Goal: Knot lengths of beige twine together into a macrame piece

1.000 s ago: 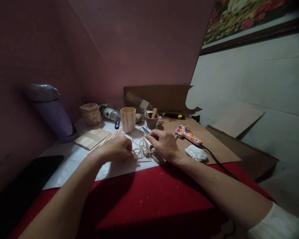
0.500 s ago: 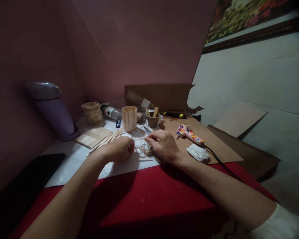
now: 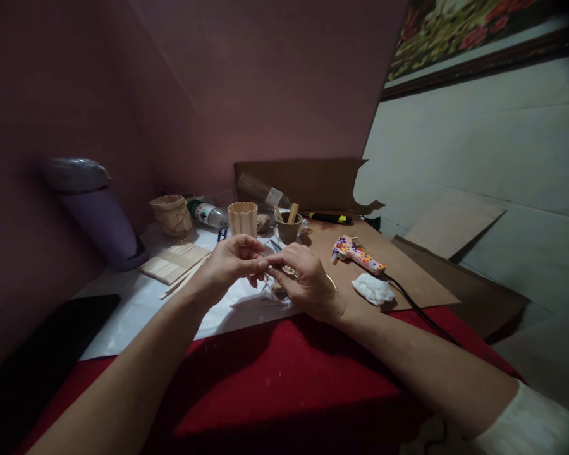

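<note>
My left hand [image 3: 234,262] and my right hand [image 3: 304,275] meet above the white sheet, their thumbs and index fingers pinched together tip to tip. Between and below the fingers show loops of thin brown twine [image 3: 279,289], pinched in both hands; the exact grip is partly hidden by the fingers. Just behind my hands stands a cup made of wooden craft sticks [image 3: 243,218], its lower part covered by my left hand. A ball of twine [image 3: 263,223] sits beside that cup.
Flat craft sticks [image 3: 173,262] lie left, near a twine-trimmed cup [image 3: 171,216]. A small pot [image 3: 289,227] holds sticks. On cardboard to the right rest a flowered glue gun [image 3: 359,254] with a cord, a white cloth [image 3: 372,289] and a yellow-black cutter [image 3: 329,218].
My hands, apart before, have come together. My left hand has risen and moved right, and its fingertips now touch those of my right hand.
</note>
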`<state>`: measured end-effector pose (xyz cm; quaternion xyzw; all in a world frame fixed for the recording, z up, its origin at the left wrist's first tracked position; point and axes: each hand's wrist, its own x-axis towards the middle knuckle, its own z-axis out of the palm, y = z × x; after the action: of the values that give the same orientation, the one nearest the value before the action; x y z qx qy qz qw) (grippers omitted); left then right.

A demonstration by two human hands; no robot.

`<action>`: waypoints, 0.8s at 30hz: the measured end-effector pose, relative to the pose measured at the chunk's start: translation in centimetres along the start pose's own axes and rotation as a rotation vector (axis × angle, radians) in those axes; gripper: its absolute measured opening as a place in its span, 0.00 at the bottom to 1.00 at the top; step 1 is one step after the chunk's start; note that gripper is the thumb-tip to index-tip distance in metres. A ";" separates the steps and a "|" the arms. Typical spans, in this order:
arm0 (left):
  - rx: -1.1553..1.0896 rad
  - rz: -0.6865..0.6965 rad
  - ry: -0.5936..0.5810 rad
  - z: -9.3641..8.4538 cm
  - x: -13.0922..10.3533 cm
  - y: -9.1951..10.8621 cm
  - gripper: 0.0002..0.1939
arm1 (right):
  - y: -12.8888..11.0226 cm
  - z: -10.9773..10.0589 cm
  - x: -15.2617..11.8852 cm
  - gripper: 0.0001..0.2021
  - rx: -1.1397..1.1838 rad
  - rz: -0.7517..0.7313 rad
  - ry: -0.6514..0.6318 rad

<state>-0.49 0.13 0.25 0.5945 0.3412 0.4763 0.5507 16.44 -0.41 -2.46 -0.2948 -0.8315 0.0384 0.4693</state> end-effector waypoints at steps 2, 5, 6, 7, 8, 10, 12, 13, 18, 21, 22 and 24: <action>-0.030 0.002 0.051 0.1 0.0 0.1 0.13 | 0.1 0.1 0.0 0.06 0.033 0.075 0.056; -0.003 0.016 0.120 -0.1 0.0 0.2 0.10 | 0.4 0.2 0.0 0.05 0.105 0.197 0.106; 0.034 0.003 0.114 -0.2 0.0 0.2 0.10 | 0.5 0.2 0.0 0.05 0.119 0.226 0.112; 0.076 -0.026 0.089 -0.3 -0.1 0.2 0.10 | 0.6 0.2 0.0 0.05 0.127 0.244 0.115; 0.110 -0.058 0.055 -0.2 -0.1 0.1 0.11 | 0.7 0.3 -0.1 0.06 0.131 0.253 0.116; 0.143 -0.100 0.002 -0.1 -0.2 0.0 0.10 | 0.8 0.3 -0.1 0.06 0.135 0.247 0.115; 0.146 -0.100 0.000 0.2 -0.2 -0.1 0.09 | 0.7 0.3 -0.1 0.06 0.140 0.234 0.106; 0.143 -0.092 0.013 0.3 -0.2 -0.2 0.09 | 0.7 0.2 -0.1 0.06 0.144 0.234 0.103; 0.111 -0.049 0.047 0.7 -0.2 -0.4 0.07 | 0.5 0.3 -0.1 0.05 0.158 0.275 0.105; 0.099 -0.027 0.057 0.8 -0.2 -0.4 0.07 | 0.4 0.2 -0.1 0.05 0.099 0.244 0.099; 0.103 -0.025 0.065 0.9 -0.2 -0.4 0.07 | 0.4 0.1 -0.1 0.04 0.061 0.220 0.102; 0.131 -0.024 0.092 1.1 -0.2 -0.3 0.07 | 0.5 0.1 -0.1 0.04 -0.023 0.161 0.118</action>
<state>0.54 -0.39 -0.01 0.6027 0.4039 0.4730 0.4999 16.67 -0.08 -2.77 -0.3676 -0.7764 0.0489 0.5096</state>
